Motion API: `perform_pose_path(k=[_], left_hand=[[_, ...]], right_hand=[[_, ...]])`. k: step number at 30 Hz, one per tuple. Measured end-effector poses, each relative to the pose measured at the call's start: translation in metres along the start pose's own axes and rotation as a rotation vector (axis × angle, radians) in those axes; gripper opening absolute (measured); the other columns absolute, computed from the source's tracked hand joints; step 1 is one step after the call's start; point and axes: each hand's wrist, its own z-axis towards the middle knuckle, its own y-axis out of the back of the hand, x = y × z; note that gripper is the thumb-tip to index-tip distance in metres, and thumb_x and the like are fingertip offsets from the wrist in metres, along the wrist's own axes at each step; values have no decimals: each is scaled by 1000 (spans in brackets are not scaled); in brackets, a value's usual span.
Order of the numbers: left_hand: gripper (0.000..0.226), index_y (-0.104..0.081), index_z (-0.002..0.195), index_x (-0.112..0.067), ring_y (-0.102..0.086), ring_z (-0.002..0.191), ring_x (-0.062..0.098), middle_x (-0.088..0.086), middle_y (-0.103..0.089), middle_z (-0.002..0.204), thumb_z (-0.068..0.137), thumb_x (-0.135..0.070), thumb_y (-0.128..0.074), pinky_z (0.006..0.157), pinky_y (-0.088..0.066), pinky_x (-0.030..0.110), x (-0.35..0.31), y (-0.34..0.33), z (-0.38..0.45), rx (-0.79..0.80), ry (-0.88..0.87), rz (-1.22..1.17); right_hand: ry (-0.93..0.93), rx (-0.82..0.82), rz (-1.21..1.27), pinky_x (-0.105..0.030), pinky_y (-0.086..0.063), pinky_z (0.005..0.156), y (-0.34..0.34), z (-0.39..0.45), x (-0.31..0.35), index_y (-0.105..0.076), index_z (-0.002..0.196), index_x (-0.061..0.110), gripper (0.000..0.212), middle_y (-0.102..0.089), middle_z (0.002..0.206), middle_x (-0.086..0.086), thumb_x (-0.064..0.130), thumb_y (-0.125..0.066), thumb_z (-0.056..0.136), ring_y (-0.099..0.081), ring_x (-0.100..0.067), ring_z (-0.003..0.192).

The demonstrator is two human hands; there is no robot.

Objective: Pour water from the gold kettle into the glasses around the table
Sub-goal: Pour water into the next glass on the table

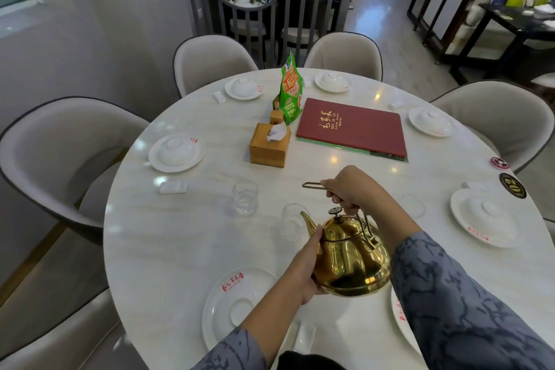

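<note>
The kettle (pixel 350 258) is polished gold, round-bellied, with a black-knobbed lid and a thin curved spout pointing left toward a glass. It is held above the near part of the round table (pixel 186 237), slightly tilted. The right hand (pixel 350 189) is clenched around the kettle's raised handle from above; the left hand (pixel 304 267) lies flat against the kettle's left side and underside, fingers closed on its belly.

Three glasses show. The near glass (pixel 292 221) stands just beyond the spout tip; its contents cannot be told. The left glass (pixel 244 197) seems to hold a little water at the bottom. The right glass (pixel 413 206) is faint, right of the right hand.

A wooden tissue box (pixel 268 147) holds white tissue. Beside it lie a red menu (pixel 353 128) and a green packet (pixel 290 93). Five plates carry upturned bowls; the nearest plate (pixel 237 306) holds one.
</note>
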Motion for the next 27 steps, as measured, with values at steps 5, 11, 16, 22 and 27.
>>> perform_pose_path(k=[5, 11, 16, 22, 27], left_hand=[[64, -55, 134, -26, -59, 121, 33, 11, -63, 128, 90, -72, -47, 93, -51, 48, 0, -2, -5, -3, -2, 14], [72, -55, 139, -26, -59, 122, 33, 12, -63, 135, 87, -75, -48, 92, -53, 48, 0, -4, -6, 6, 0, 16], [71, -57, 137, -26, -61, 116, 32, 12, -65, 133, 87, -76, -48, 85, -55, 46, -1, -4, -9, -3, -8, 19], [73, -56, 137, -26, -60, 121, 33, 12, -64, 134, 86, -77, -49, 85, -55, 46, 0, -4, -10, -7, 2, 26], [74, -56, 138, -24, -60, 123, 34, 13, -64, 135, 86, -77, -48, 91, -54, 47, -2, -6, -10, -4, 5, 25]], right_hand=[[0, 10, -11, -13, -23, 32, 2, -1, -1, -49, 69, 7, 39, -39, 52, -3, 27, -44, 102, -26, -10, 22], [9, 9, -1, -13, -23, 32, 4, -1, -3, -50, 67, 7, 40, -40, 52, -3, 28, -45, 102, -27, -9, 20], [21, 6, -12, -15, -24, 32, 5, -3, -3, -50, 67, 7, 41, -41, 53, -3, 28, -46, 102, -27, -9, 20], [34, 1, -20, -16, -24, 33, 6, -4, -2, -50, 66, 7, 40, -41, 52, -2, 26, -45, 101, -28, -10, 22], [17, 11, -26, -13, -23, 30, 7, -4, 0, -49, 68, 7, 40, -40, 53, -2, 27, -44, 102, -27, -9, 21]])
